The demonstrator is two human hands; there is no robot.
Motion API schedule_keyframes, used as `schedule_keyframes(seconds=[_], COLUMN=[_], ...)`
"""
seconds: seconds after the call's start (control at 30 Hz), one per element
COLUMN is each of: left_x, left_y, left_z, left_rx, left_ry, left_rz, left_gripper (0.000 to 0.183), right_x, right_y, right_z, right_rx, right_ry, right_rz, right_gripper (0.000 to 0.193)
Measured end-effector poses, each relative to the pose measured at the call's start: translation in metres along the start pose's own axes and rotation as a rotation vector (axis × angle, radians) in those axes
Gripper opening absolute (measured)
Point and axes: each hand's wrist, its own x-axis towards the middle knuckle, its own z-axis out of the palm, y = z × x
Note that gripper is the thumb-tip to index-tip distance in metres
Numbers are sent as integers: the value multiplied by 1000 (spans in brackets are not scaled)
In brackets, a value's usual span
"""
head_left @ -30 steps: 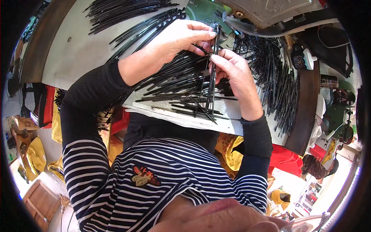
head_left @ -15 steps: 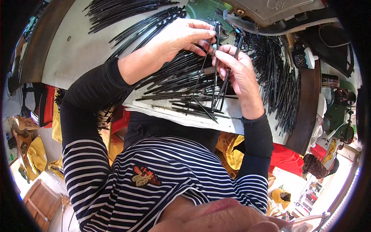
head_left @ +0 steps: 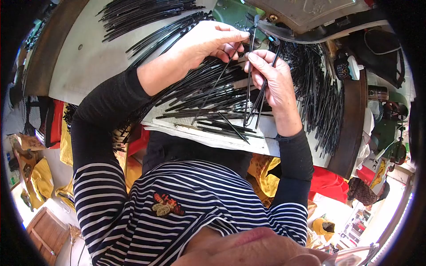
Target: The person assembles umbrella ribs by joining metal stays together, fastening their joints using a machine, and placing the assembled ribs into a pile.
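My left hand [head_left: 217,41] is closed in a pinch on a thin black rod [head_left: 216,82] that slants down to the left, smeared at its lower end. Beside it, my right hand [head_left: 274,79] is closed round a few more slim black rods [head_left: 248,95], which hang downward across the table. The thumb and forefinger pinch one of them near its upper end. At the top, the tips of the held rods reach a small metal part of a machine [head_left: 256,21], and the exact contact cannot be made out. Under both hands lies a loose spread of black rods [head_left: 208,91].
A grey machine body [head_left: 315,13] overhangs the far right, with a green base [head_left: 230,12] beside it. Bundles of rods [head_left: 142,15] lie at the far left, and a dense heap [head_left: 319,97] at the right. The white tabletop [head_left: 71,66] has a brown wooden edge [head_left: 46,44].
The left hand's rod has swung, its lower end now further left. The left hand has shifted slightly, while the right hand stays nearly in place with its rods.
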Motion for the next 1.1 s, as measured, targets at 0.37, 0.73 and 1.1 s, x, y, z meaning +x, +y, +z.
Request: schedule_keyframes(seconds=[0.37, 0.73, 1.1], left_x=[13, 14, 13], left_y=[0, 3, 9], left_z=[-6, -7, -9], left_rx=[76, 80, 193], left_ry=[30, 31, 32], left_rz=[35, -4, 57], left_gripper=[26, 26, 28], right_x=[11, 15, 8], right_y=[-3, -2, -5], right_z=[3, 2, 13], right_rx=[-47, 40, 130], right_ry=[26, -9, -25], right_rz=[-43, 7, 111], right_gripper=[18, 17, 26])
